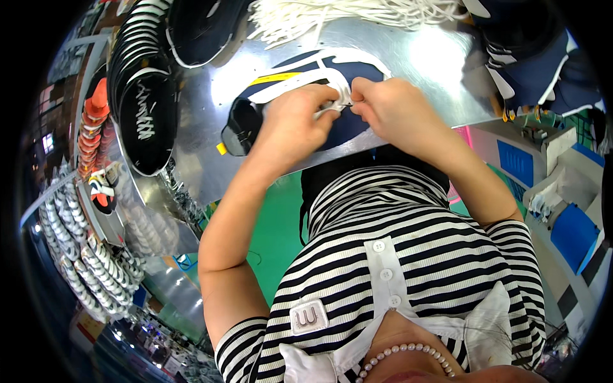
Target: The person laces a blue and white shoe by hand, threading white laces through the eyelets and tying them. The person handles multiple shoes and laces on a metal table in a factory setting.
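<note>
Two bare hands busy over one shoe piece here, all from the head view. The thing being worked on is a navy fabric shoe upper with white edging, lying on a shiny metal surface right in front of the person. It's got a bright yellow strip along one side, a black padded heel part toward the left, and a little yellow tab sticking out past that.

The left hand has its grip closed on the white-edged middle of the upper, thumb and index curled in. The right hand is just beside it, thumb and index pressed together right at that same white edge; can't make out what's between them, fingers are in the way.

Around that: a messy pile of white shoelaces at the far side, a black shoe with white zigzag lacing off to the left with a row of dark, white-edged shoe pieces behind it, and more navy fabric pieces with white edging over on the right. Orange-red shoes sit further left, and there's green floor below.
</note>
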A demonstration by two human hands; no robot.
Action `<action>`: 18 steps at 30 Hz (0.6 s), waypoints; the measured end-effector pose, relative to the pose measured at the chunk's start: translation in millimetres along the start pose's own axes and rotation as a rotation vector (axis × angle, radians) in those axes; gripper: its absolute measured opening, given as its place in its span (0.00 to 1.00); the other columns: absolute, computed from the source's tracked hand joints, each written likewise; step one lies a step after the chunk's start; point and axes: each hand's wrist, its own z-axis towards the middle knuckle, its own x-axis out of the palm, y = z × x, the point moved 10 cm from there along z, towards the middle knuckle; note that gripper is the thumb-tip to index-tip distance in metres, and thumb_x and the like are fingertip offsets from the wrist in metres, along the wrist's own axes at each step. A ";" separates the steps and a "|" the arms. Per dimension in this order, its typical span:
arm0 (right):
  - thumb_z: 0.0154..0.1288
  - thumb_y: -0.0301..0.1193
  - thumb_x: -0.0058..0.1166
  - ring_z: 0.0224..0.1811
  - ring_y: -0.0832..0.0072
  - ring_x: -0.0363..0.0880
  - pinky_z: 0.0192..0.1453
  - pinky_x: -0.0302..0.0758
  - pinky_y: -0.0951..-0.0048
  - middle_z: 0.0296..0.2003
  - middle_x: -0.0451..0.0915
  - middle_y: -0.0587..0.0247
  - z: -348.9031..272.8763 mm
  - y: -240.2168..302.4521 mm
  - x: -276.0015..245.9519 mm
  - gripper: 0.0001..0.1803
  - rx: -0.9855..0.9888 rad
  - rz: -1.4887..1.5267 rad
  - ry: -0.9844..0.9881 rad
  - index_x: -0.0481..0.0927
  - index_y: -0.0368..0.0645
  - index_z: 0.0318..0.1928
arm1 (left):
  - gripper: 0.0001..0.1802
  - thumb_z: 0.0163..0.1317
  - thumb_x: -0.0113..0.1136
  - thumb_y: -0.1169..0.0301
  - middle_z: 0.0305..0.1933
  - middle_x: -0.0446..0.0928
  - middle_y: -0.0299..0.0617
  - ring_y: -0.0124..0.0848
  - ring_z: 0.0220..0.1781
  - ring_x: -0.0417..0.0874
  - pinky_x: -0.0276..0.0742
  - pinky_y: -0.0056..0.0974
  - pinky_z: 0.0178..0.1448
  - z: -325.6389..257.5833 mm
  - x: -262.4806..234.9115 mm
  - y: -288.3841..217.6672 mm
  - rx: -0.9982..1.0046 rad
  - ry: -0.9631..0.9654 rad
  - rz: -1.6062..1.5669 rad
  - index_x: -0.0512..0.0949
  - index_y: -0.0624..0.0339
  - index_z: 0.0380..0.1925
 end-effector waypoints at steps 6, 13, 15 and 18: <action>0.59 0.25 0.52 0.31 0.53 0.80 0.32 0.75 0.58 0.29 0.78 0.49 8.5 18.0 24.9 0.09 -0.148 0.026 -0.233 0.75 0.37 0.41 | 0.13 0.48 0.58 0.76 0.38 0.81 0.53 0.52 0.43 0.82 0.78 0.50 0.47 -14.4 -16.2 -17.1 0.214 -0.220 0.117 0.80 0.61 0.36; 0.70 0.26 0.49 0.37 0.79 0.73 0.40 0.70 0.78 0.42 0.77 0.63 -24.1 -76.2 -57.4 0.08 0.115 0.459 -0.194 0.74 0.40 0.48 | 0.12 0.48 0.60 0.73 0.28 0.70 0.43 0.44 0.32 0.78 0.74 0.47 0.37 -69.8 -47.1 -28.1 0.404 -0.514 0.325 0.78 0.62 0.35; 0.70 0.28 0.51 0.40 0.78 0.74 0.43 0.70 0.78 0.48 0.76 0.65 -6.8 -119.7 -52.0 0.11 0.087 0.656 -0.250 0.72 0.42 0.50 | 0.11 0.48 0.59 0.73 0.28 0.71 0.42 0.42 0.32 0.78 0.74 0.44 0.34 -91.6 -27.8 -47.7 0.581 -0.510 0.304 0.78 0.60 0.34; 0.68 0.28 0.54 0.31 0.88 0.67 0.31 0.58 0.87 0.41 0.74 0.69 -1.1 -84.0 -17.0 0.11 0.256 1.060 -0.101 0.70 0.48 0.49 | 0.10 0.51 0.60 0.71 0.29 0.75 0.45 0.44 0.35 0.80 0.76 0.47 0.38 -76.1 -20.9 -51.0 0.561 -0.395 0.245 0.79 0.61 0.35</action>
